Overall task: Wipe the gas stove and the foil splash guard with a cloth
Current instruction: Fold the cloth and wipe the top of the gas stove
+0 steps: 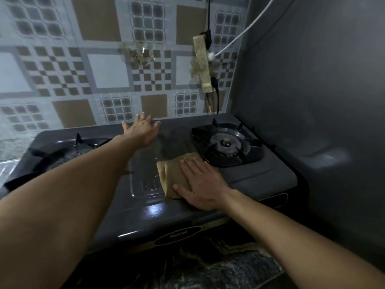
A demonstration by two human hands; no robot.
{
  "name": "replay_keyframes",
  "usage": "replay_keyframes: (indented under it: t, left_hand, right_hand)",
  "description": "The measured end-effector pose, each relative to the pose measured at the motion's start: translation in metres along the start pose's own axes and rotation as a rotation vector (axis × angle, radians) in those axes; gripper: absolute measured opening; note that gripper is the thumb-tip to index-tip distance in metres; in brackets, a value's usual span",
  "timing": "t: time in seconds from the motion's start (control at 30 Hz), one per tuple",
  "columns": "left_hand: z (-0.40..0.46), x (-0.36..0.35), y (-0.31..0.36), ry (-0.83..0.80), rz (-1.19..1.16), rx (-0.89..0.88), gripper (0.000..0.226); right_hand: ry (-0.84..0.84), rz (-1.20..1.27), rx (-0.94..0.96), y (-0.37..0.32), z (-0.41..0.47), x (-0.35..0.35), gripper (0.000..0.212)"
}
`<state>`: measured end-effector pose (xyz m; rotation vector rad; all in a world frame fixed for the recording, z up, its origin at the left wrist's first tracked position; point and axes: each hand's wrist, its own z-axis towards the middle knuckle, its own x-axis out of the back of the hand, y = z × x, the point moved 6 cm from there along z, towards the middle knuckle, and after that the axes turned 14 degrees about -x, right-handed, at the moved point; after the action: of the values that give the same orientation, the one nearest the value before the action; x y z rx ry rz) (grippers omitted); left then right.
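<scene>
A dark two-burner gas stove (256,176) stands against the patterned foil splash guard (108,76). A folded tan cloth (173,174) lies on the stove top between the burners. My right hand (202,184) presses flat on the cloth with straight fingers. At the stove's back edge near the guard, my left hand (141,130) is stretched out with its fingers spread and holds nothing. The right burner (226,143) with its pan support is in plain sight; my left arm covers part of the left burner (83,149).
A yellowed power strip (203,65) with black and white cables plugged in hangs on the guard above the right burner. A grey wall (312,90) closes the right side. Crinkled foil (8,165) lies at the left of the stove. A dark marbled counter (208,265) runs along the front.
</scene>
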<state>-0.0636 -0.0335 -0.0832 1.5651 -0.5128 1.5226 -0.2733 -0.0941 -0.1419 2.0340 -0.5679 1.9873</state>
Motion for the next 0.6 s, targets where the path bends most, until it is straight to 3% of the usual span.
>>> replay_keyframes:
  t: [0.1, 0.3, 0.6]
  left_hand:
    - [-0.019, 0.011, -0.041, 0.010, 0.042, 0.096, 0.062]
    - [-0.051, 0.014, -0.091, 0.020, 0.062, 0.206, 0.064]
    - [-0.063, -0.007, -0.103, 0.042, -0.003, 0.265, 0.070]
  right_hand:
    - [-0.008, 0.000, -0.022, -0.011, 0.030, 0.000, 0.082]
    - [-0.105, -0.026, -0.105, -0.026, 0.093, 0.001, 0.086]
    - [-0.145, 0.009, -0.215, -0.024, 0.178, 0.009, 0.091]
